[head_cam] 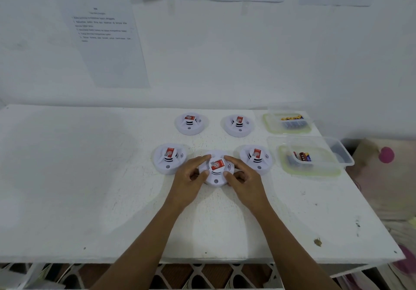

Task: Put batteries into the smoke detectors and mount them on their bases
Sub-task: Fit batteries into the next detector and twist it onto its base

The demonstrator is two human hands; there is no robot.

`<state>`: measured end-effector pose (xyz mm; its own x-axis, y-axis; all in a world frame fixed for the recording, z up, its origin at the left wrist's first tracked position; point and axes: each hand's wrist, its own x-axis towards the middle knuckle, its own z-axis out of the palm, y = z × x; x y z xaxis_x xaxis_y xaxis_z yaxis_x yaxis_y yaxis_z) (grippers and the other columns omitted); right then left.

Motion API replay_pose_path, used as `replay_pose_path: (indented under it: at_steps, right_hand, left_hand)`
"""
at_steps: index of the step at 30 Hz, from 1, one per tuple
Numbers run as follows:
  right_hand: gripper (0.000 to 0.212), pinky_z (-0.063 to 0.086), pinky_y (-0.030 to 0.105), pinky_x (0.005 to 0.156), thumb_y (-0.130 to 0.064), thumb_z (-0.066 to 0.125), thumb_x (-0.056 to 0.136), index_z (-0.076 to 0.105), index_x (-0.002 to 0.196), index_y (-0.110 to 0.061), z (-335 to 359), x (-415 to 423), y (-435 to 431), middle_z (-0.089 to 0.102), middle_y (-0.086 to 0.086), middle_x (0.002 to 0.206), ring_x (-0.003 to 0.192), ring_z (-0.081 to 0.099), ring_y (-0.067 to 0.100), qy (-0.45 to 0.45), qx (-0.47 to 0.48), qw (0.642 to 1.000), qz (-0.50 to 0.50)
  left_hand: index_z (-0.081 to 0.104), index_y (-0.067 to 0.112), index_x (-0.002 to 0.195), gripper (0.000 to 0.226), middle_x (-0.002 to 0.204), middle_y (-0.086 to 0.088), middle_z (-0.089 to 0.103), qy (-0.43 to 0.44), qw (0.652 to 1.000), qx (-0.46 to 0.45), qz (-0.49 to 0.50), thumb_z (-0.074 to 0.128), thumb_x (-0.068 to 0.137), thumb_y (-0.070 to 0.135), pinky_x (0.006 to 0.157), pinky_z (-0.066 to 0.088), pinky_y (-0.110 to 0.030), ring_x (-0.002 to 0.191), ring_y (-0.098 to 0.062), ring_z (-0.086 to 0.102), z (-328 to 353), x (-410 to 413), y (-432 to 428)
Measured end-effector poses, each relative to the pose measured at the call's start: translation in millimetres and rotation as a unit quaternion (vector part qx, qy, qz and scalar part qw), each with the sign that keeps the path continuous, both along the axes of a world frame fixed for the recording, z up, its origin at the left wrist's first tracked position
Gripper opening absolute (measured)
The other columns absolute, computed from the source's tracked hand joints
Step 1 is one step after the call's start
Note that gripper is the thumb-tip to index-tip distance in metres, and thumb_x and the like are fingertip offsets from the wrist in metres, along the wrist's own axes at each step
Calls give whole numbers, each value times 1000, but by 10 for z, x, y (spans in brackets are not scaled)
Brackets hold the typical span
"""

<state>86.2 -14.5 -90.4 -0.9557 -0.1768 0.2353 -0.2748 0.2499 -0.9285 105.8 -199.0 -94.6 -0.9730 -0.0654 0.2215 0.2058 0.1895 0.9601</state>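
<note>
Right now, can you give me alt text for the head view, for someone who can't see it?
Both hands, left hand and right hand, grip the middle smoke detector on a white table. Four other detectors surround it; two clear tubs of batteries sit at right.

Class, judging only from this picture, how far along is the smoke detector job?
Looks done: four detectors sit assembled, face up. In hand: both hands, left hand and right hand, grip the middle front detector. Whether any remain cannot be told; batteries remain in the container.
</note>
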Motion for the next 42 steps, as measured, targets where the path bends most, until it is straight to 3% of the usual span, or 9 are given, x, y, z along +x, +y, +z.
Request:
replay_pose_path:
  at_steps: [8, 21, 25, 29, 33, 36, 38, 40, 42]
  right_hand:
    - [39, 53, 16, 65, -11, 65, 92, 61, 129, -22, -16, -11, 6, 72, -6, 108, 72, 66, 1, 7, 4, 1000, -2]
    - [40, 58, 22, 68, -12, 66, 91, 58, 124, -34, -11, -8, 5, 71, -11, 108, 82, 70, 7, 17, 2, 1000, 0]
    - [40, 61, 36, 70, -16, 66, 91, 59, 124, -37, -46, -18, 7, 71, -23, 101, 81, 71, 20, 7, 6, 1000, -4]
    - [38, 52, 13, 62, -11, 66, 91, 60, 126, -25, -19, -3, 0, 72, -9, 100, 69, 65, -1, 33, 18, 999, -12]
    - [41, 56, 18, 74, -25, 66, 87, 60, 128, -22, -62, -21, -12, 60, -1, 117, 97, 65, 6, 65, 27, 997, -16]
    - [49, 58, 25, 81, -23, 71, 83, 59, 130, -23, -103, -24, -16, 56, -1, 119, 103, 63, 10, 65, 52, 996, -20]
    - [54, 57, 23, 83, -26, 73, 78, 59, 130, -23, -93, -10, -22, 57, -1, 119, 105, 63, 9, 73, 48, 996, -16]
    - [56, 54, 21, 87, -33, 74, 74, 60, 127, -23, -54, 7, -37, 61, -5, 117, 107, 62, 8, 89, 43, 995, -15]
    - [52, 51, 19, 89, -27, 79, 72, 61, 122, -25, -27, 18, -52, 65, -13, 114, 107, 61, 6, 98, 36, 995, -10]
  left_hand:
    - [58, 19, 133, 39, 130, 0, 64, -3, 1000, -9, -3, 60, 94, 16, 98, 53, -42, 120, -15, 60, -22, -12, -5]
    - [57, 18, 134, 39, 131, 0, 63, -15, 1000, 5, -4, 59, 96, 11, 98, 53, -38, 119, -13, 61, -21, -6, 0]
    - [57, 23, 131, 38, 129, 1, 64, -7, 1000, 3, -2, 59, 95, 10, 97, 54, -35, 118, -11, 61, -4, 4, 6]
    - [58, 20, 132, 39, 131, 0, 63, 2, 1000, -18, -1, 61, 94, 11, 97, 53, -34, 120, -13, 60, -31, -12, -8]
    - [54, 32, 128, 46, 137, -3, 48, 40, 994, -97, 40, 66, 88, 14, 96, 47, -12, 129, -18, 47, -82, -41, 0]
    - [52, 29, 129, 50, 130, -7, 48, 44, 993, -96, 45, 68, 86, 11, 91, 54, -19, 122, -23, 54, -83, -30, 25]
    - [52, 25, 127, 49, 127, -7, 52, 52, 993, -98, 46, 69, 81, 18, 88, 50, -11, 119, -20, 55, -51, -23, 31]
    - [52, 21, 128, 55, 128, -4, 55, 64, 988, -130, 46, 67, 76, 33, 96, 45, -12, 119, -17, 55, -60, -23, 18]
    - [53, 17, 132, 61, 135, -3, 55, 66, 981, -175, 43, 67, 75, 36, 107, 43, -26, 125, -19, 52, -116, -44, 0]
